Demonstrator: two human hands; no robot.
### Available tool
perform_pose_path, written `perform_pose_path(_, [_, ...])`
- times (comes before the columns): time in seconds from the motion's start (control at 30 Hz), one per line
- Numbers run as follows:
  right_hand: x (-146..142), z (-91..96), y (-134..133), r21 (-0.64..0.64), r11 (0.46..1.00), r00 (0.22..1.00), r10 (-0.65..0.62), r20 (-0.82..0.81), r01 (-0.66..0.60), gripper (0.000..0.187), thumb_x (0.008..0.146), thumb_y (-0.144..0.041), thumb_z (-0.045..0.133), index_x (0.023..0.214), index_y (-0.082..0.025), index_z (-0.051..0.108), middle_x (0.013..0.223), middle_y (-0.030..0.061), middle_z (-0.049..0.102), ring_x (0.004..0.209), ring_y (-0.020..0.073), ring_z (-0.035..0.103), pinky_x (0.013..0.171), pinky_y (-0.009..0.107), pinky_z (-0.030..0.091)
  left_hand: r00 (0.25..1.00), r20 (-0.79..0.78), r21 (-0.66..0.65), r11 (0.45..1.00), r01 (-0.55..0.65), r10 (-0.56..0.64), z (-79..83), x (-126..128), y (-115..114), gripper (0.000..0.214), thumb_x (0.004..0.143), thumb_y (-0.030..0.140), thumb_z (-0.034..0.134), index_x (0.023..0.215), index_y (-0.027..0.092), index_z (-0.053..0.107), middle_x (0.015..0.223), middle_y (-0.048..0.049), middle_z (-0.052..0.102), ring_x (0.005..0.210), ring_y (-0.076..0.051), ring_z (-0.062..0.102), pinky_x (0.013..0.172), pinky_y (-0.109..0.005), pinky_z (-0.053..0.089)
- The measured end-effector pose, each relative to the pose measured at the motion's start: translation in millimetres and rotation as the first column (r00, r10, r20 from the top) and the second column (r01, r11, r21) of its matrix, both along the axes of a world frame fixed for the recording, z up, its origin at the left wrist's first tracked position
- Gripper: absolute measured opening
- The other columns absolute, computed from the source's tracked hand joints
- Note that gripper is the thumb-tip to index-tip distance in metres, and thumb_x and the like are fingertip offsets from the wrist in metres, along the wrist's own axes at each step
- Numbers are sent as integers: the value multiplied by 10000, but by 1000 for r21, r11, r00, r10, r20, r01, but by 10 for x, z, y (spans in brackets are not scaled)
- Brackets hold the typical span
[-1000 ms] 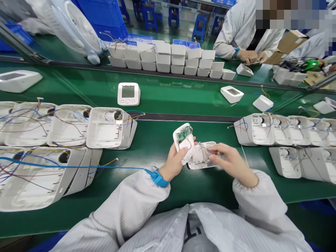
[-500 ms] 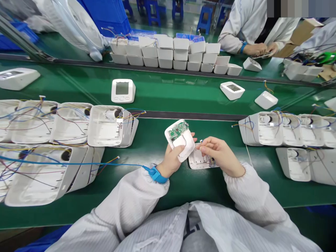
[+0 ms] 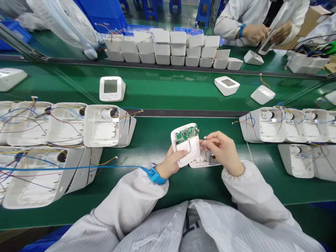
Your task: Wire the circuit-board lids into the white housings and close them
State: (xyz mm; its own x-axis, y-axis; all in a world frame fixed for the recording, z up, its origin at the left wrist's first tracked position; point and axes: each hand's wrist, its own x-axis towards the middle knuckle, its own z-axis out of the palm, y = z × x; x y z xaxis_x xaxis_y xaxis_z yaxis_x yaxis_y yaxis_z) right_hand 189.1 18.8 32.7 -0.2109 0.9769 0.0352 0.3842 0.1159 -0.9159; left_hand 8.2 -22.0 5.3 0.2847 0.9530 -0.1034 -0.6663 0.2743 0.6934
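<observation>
My left hand (image 3: 172,161) grips a white housing half (image 3: 187,144) tilted up, its green circuit board (image 3: 186,134) facing me. My right hand (image 3: 222,150) pinches a small white wire connector (image 3: 204,138) right at the housing's right edge. Under my right hand the other white shell half (image 3: 203,161) lies flat on the green bench (image 3: 154,136), with thin wires running from it. A blue wrist strap (image 3: 155,176) with a blue cord sits on my left wrist.
Open white shells with coloured wires are stacked at left (image 3: 52,140) and right (image 3: 288,129). Finished white units (image 3: 112,89) (image 3: 226,85) lie on the green belt. Small white housings (image 3: 170,50) are stacked beyond. A co-worker's hands (image 3: 265,33) work at the far right.
My left hand turned the housing half more upright. My right hand lifted off the flat shell and brought the wire connector up to the circuit board's edge. The belt's units slid left.
</observation>
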Motion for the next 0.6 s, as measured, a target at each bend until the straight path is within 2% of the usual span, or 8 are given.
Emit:
perform_pose_path(0.1, [4, -39, 4, 92, 996, 993, -18, 121, 7, 215, 858, -383, 651, 983, -214, 605, 735, 9, 754, 622, 170, 685, 630, 292, 503, 1000, 16, -21, 1000, -18, 19, 17, 2, 11, 530, 672, 323, 705, 1160, 120, 666, 1145, -146, 710, 1115, -392, 636, 1045, -559, 435])
perform_pose_path(0.17, [0, -56, -3, 141, 989, 985, -67, 162, 44, 232, 850, -388, 661, 996, -213, 616, 757, 15, 759, 648, 181, 698, 652, 301, 516, 999, 15, -21, 999, -33, 33, 23, -1, 11, 539, 677, 320, 703, 1174, 120, 656, 1164, -149, 703, 1120, -387, 635, 1049, -552, 431])
perform_pose_path(0.27, [-10, -64, -22, 166, 984, 989, -84, 120, 63, 199, 843, -392, 677, 919, -212, 640, 762, 20, 760, 693, 197, 718, 668, 311, 537, 1000, 13, -11, 1000, -28, 28, 28, -6, 8, 562, 669, 333, 720, 1183, 120, 645, 1191, -158, 689, 1126, -394, 632, 1039, -556, 435])
perform_pose_path(0.43, [-23, -37, -28, 235, 971, 993, 24, 112, -50, 107, 864, -296, 658, 787, -241, 707, 791, 10, 754, 772, 186, 717, 726, 317, 553, 999, 6, -26, 999, -34, 34, 19, -2, 13, 533, 676, 338, 731, 1160, 124, 663, 1192, -145, 691, 1136, -373, 629, 1046, -519, 444])
perform_pose_path(0.5, [-24, -22, -18, 201, 978, 996, 43, 77, -57, 103, 853, -299, 669, 779, -242, 713, 797, 17, 752, 792, 195, 715, 740, 330, 559, 999, 8, -22, 999, -44, 44, 9, -4, 18, 537, 677, 342, 737, 1162, 124, 666, 1191, -143, 692, 1148, -369, 623, 1050, -507, 445])
perform_pose_path(0.6, [-17, 4, 1, -4, 998, 991, 56, -123, -56, 133, 833, -351, 691, 819, -220, 672, 787, 32, 751, 771, 202, 723, 705, 332, 573, 1000, 12, 12, 1000, 7, -7, -20, -28, 13, 583, 676, 353, 750, 1204, 126, 648, 1186, -149, 692, 1175, -381, 605, 1061, -516, 435])
